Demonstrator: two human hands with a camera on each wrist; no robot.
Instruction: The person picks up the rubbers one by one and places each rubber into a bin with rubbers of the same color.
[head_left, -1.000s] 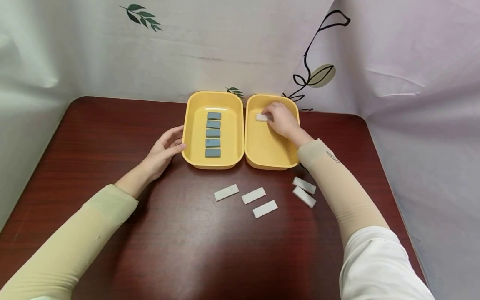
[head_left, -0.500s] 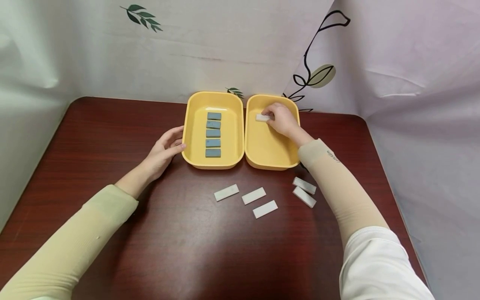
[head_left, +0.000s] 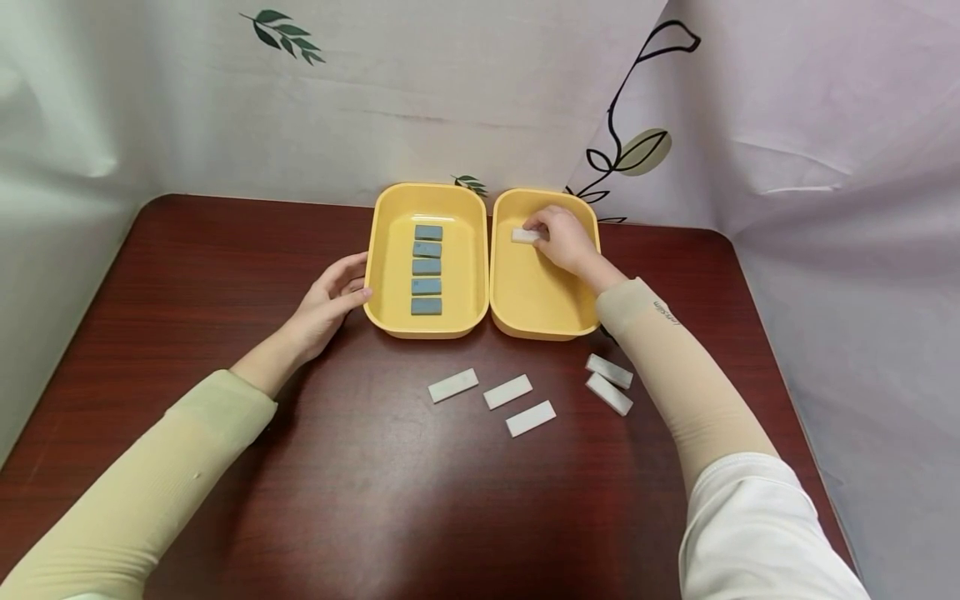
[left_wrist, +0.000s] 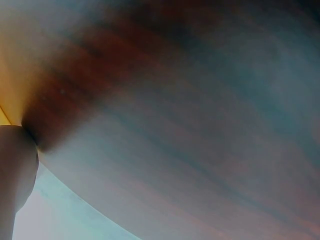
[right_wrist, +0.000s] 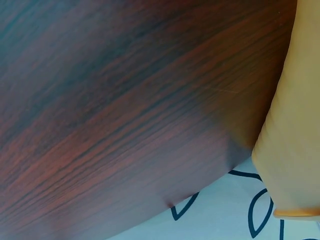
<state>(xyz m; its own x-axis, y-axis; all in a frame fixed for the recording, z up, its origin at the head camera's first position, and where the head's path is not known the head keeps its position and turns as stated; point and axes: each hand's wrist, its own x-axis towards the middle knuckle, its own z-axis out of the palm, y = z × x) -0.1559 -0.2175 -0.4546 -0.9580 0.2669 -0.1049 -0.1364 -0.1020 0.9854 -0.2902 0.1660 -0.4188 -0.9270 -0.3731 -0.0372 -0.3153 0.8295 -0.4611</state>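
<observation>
My left hand [head_left: 326,304] rests against the outer left side of the left yellow tray [head_left: 468,317], its thumb touching the rim. In the left wrist view a fingertip [left_wrist: 19,165] shows near the yellow wall. Inside that tray, several blue-grey rectangular blocks [head_left: 427,267] lie in one column. My right hand [head_left: 564,240] is down in the right yellow tray [head_left: 525,312]. Its fingers pinch the right end of a white rectangular block [head_left: 523,236] near the far end of the floor; that end is hidden by the fingers.
In front of the trays, several white blocks [head_left: 530,418] lie on the dark red wooden table [head_left: 360,467]. Two of them [head_left: 609,393] lie close together near my right forearm. The trays stand side by side near the back edge, before a patterned curtain [head_left: 420,92].
</observation>
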